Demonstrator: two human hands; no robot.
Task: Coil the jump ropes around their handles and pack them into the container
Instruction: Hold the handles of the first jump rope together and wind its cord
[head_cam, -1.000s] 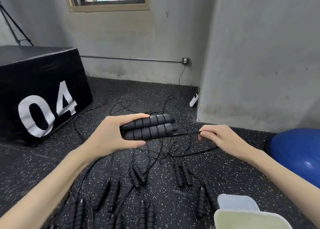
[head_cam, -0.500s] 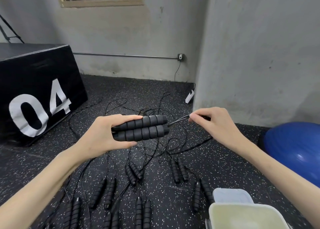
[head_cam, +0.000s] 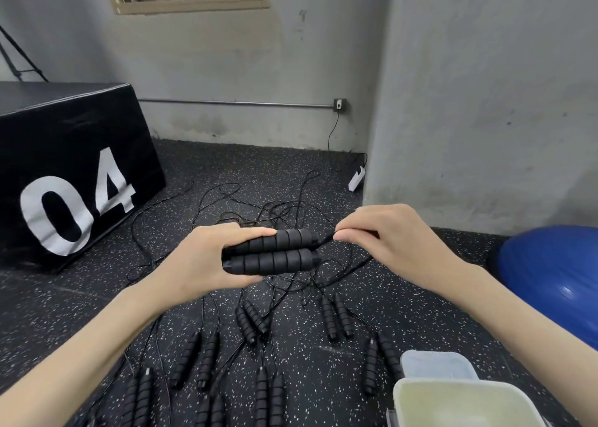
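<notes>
Pinching the thin black cord point(head_cam: 325, 239) with my right hand point(head_cam: 393, 242), I grip two ridged foam handles point(head_cam: 275, 254) side by side in my left hand point(head_cam: 207, 258). The cord meets the handles' right ends. Below the handles, more handle pairs point(head_cam: 336, 316) lie on the speckled floor point(head_cam: 81, 300); the pale container point(head_cam: 453, 400) sits lower right.
</notes>
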